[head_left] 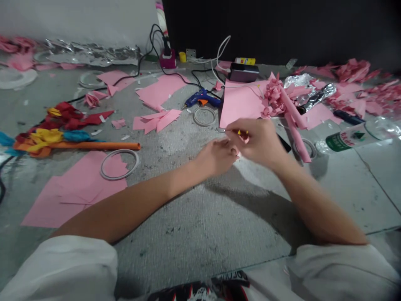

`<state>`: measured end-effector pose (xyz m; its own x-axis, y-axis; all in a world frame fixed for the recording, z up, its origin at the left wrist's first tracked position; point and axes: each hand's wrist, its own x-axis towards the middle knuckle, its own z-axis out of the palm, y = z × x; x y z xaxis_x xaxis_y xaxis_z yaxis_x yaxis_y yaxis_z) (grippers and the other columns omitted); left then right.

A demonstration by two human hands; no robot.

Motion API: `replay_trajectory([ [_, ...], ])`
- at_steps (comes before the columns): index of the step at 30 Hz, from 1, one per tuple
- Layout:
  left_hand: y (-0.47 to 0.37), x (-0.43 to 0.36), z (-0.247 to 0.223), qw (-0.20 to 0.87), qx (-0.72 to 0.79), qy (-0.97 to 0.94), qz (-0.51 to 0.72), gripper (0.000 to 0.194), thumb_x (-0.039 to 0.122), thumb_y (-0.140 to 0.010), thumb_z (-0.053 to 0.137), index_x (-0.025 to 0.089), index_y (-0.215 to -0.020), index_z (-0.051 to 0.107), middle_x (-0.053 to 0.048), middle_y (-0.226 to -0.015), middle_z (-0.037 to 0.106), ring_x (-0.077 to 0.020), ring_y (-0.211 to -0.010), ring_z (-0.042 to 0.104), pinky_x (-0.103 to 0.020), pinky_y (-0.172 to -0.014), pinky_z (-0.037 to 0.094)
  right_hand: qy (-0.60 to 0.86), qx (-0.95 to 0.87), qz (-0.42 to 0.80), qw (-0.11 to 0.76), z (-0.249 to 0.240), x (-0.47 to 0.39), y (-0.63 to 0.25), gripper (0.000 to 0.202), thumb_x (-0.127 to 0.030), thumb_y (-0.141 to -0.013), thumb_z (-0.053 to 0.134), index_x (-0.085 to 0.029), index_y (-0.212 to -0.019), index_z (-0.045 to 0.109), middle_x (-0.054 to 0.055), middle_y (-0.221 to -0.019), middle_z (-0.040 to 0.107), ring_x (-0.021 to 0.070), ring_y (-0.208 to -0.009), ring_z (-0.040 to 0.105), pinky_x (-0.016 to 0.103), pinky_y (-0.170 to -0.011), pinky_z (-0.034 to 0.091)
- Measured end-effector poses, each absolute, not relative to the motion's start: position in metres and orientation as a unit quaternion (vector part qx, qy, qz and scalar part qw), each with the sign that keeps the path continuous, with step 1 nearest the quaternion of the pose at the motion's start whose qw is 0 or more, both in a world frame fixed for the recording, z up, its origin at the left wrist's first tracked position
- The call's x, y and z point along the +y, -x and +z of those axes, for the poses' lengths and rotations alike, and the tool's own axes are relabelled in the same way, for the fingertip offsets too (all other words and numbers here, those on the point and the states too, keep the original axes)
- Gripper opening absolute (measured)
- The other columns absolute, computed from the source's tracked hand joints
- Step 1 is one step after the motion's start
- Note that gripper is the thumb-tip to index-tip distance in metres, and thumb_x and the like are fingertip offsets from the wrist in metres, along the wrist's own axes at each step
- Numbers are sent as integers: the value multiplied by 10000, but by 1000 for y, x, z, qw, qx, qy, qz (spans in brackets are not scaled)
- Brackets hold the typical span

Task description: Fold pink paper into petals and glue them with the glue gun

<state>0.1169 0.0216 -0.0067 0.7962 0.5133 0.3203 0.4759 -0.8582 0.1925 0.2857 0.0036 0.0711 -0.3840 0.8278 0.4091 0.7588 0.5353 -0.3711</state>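
Note:
My left hand [217, 156] is held low over the grey surface, fingers curled and pinched at a small bit of pink paper, which mostly hides beneath them. Right against it, my right hand [255, 140] is closed. Yellow parts [243, 133] show between its fingers, and a short metal tip [221, 130] sticks out at its left; the tool's kind is mostly covered by the hand. Behind the hands lies a pink sheet [239, 102]. A roll of tape [204, 116] and a blue glue gun [203, 98] rest just beyond my left hand.
At left are an orange stick [97, 145] with coloured paper petals, pink sheets [46, 205] and another tape ring [119, 164]. A plastic bottle [351, 138], rolled pink paper [297, 138] and crumpled pink paper [357, 71] lie right. Cables [184, 79] run along the back.

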Motion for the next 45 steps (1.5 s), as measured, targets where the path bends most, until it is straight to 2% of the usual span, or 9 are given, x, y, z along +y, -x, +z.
replay_trajectory([
  [3, -114, 20, -2, -24, 233, -959, 157, 303, 235, -1121, 485, 89, -1210, 735, -187, -1200, 721, -325, -1131, 660, -442, -836, 469, 565, -811, 34, 150, 82, 32, -327, 313, -213, -909, 652, -222, -1159, 840, 84, -1169, 845, 296, -970, 766, 401, -826, 541],
  [8, -109, 16, 3, -72, 226, -961, 140, 245, 160, -1032, 544, 69, -1192, 705, -175, -1174, 694, -320, -1110, 633, -455, -875, 405, 602, -798, 32, -5, 66, 51, -356, 417, -257, -924, 673, -235, -1315, 817, 101, -1255, 835, 360, -1091, 774, 419, -852, 555],
  [19, -109, 17, -2, -68, 252, -957, 130, 272, 145, -1036, 544, 72, -1240, 707, -152, -1147, 708, -320, -1101, 643, -466, -894, 403, 568, -815, 113, -10, 70, 44, -349, 374, -346, -952, 675, -249, -1285, 816, 74, -1190, 846, 302, -1017, 780, 389, -838, 562],
  [24, -107, 11, 6, -78, 181, -954, 227, 258, 229, -1117, 505, 129, -1149, 740, -110, -1083, 747, -265, -1015, 681, -423, -837, 389, 553, -829, 82, -7, 69, 42, -352, 395, -400, -970, 688, -261, -1324, 794, 77, -1251, 825, 327, -1055, 772, 416, -860, 558],
  [29, -111, -11, 31, -101, 73, -932, 341, 379, 330, -1143, 504, 173, -922, 769, -65, -892, 759, -215, -830, 673, -411, -794, 391, 535, -838, 20, 106, 86, 25, -330, 310, -377, -1012, 678, -257, -1266, 808, 97, -1195, 828, 332, -1009, 773, 413, -834, 535],
  [33, -96, -12, 49, -120, 60, -921, 365, 391, 364, -1139, 518, 207, -864, 749, -26, -821, 746, -191, -781, 648, -403, -776, 410, 475, -852, 22, 219, 75, 6, -294, 250, -278, -1047, 569, -201, -1042, 808, 71, -911, 817, 207, -733, 700, 328, -657, 423],
  [37, -48, 25, 61, -118, 207, -905, 352, 357, 364, -1117, 536, 215, -856, 730, -26, -841, 742, -202, -812, 644, -415, -771, 416, 419, -860, 60, 284, 31, -12, -261, 277, -249, -1008, 570, -177, -795, 731, 33, -650, 711, 150, -548, 571, 320, -581, 326],
  [42, 38, 90, 69, -48, 523, -802, 286, 264, 434, -1001, 686, 226, -870, 781, -43, -898, 760, -214, -846, 620, -391, -791, 439, 377, -897, 134, 187, -7, -24, -240, 329, -263, -1113, 484, -167, -1034, 789, 64, -862, 811, 156, -637, 665, 323, -595, 330],
  [45, 69, 111, 57, 45, 599, -778, 183, 271, 492, -940, 752, 270, -1065, 845, -48, -1030, 793, -242, -921, 654, -367, -829, 456, 358, -907, 152, 159, -7, -24, -240, 364, -288, -1134, 454, -162, -1064, 788, 76, -882, 809, 168, -673, 682, 327, -615, 353],
])
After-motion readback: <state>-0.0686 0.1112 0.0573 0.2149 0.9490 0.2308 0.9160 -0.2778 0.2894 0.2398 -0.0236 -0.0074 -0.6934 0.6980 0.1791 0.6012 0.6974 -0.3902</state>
